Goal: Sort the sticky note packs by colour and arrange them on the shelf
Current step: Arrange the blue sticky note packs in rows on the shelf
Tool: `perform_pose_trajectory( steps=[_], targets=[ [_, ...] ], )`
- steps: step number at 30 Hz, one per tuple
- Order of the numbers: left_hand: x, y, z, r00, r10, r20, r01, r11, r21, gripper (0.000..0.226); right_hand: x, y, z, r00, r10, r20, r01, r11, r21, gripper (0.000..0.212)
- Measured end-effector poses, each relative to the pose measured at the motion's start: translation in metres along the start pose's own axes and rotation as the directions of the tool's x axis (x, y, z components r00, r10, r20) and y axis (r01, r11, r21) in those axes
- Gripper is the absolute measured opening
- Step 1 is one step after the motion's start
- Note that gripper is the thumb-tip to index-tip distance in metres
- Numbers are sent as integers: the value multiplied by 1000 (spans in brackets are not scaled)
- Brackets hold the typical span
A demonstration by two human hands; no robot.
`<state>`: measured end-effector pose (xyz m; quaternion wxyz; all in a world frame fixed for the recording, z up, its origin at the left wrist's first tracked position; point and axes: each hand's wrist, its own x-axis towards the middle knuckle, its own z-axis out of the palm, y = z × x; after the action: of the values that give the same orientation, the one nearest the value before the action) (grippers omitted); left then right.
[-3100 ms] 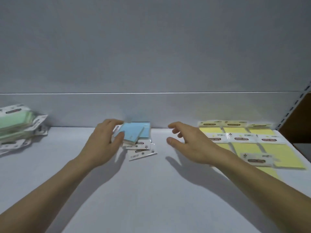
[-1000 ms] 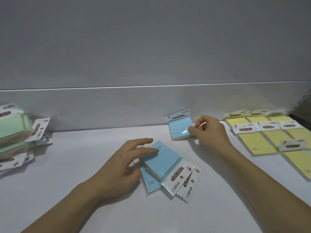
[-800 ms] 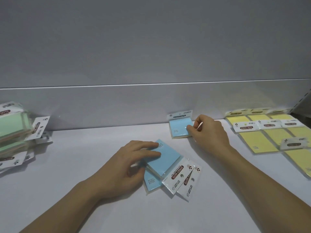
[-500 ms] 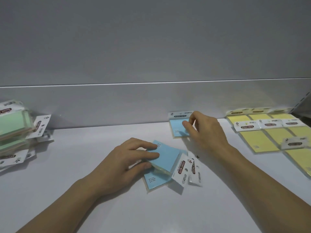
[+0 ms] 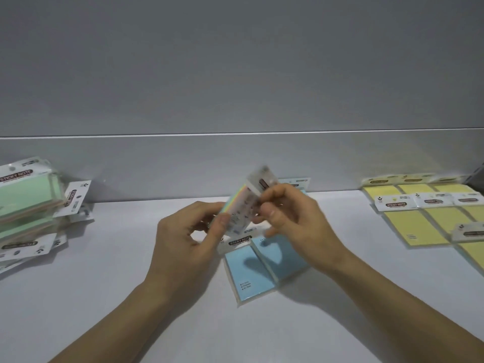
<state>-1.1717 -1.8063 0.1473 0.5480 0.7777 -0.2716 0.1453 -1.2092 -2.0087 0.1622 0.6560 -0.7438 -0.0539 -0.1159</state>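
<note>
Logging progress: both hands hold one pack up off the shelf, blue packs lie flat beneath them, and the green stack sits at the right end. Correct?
No: the head view shows the green stack at the left end of the shelf; yellow packs fill the right. The rest holds: left hand and right hand hold one pack up, blue packs flat beneath.

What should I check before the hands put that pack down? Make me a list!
1. Held pack gripped by left hand and right hand: ok.
2. Its colour known: cannot tell, blurred.
3. Blue packs on the shelf lined up: not ok, askew.
4. Back blue pack straight: cannot tell, hands hide it.
5. Yellow packs laid in rows: ok.
6. Green packs tidy: not ok, heaped.
</note>
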Motion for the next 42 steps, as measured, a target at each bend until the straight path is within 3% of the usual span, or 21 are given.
perform_pose_trajectory(
  steps=[3, 7, 11, 15, 17, 20, 24, 29, 31, 34, 36, 38, 40, 42],
  targets=[
    [-3, 0, 5, 986, 78, 147, -87, 994, 61, 23, 0, 1, 14, 994, 113, -15, -112, 992, 49, 34],
    [-6, -8, 8, 955, 90, 282, -103, 994, 30, 34, 8, 11, 7, 976, 174, -129, -169, 984, 47, 13],
    [-5, -17, 8, 952, 98, 291, -127, 988, 82, 27, 23, 14, -13, 951, 116, -288, -161, 978, -136, 11],
    [2, -26, 8, 947, 79, 311, -139, 975, 176, 27, 47, 16, -27, 935, 218, -280, -274, 945, -177, 12],
    [2, -30, 8, 909, 68, 411, -160, 968, 194, 27, 58, 19, -23, 935, 201, -291, -286, 914, -288, 10],
    [0, -29, 8, 793, 31, 608, -242, 933, 267, 36, 70, 20, -13, 937, 176, -302, -307, 827, -470, 12],
    [1, -23, 5, 737, -25, 675, -237, 926, 293, 40, 79, 28, -11, 958, 125, -258, -276, 644, -713, 25],
    [1, -20, 2, 706, 1, 708, -256, 933, 254, 38, 81, 45, -11, 968, 62, -245, -241, 517, -821, 31],
    [0, -19, 1, 703, -12, 712, -238, 939, 250, 39, 77, 47, -10, 969, 24, -246, -221, 523, -823, 25],
    [-1, -19, -1, 705, -7, 709, -220, 948, 228, 39, 59, 36, -15, 981, -56, -186, -114, 611, -784, 15],
    [-1, -19, -2, 718, -8, 696, -191, 959, 208, 37, 40, 22, -22, 997, -56, -55, -4, 653, -757, 11],
    [-1, -19, -2, 737, -1, 676, -170, 968, 186, 32, 21, 8, -30, 991, 39, 125, 68, 662, -746, 8],
    [-1, -20, -1, 750, -7, 661, -142, 975, 171, 25, 2, -2, -36, 962, 150, 229, 98, 593, -799, 21],
    [-1, -18, -2, 758, -14, 652, -132, 976, 174, 22, -16, -8, -39, 970, 133, 202, 119, 467, -876, 39]
  ],
)
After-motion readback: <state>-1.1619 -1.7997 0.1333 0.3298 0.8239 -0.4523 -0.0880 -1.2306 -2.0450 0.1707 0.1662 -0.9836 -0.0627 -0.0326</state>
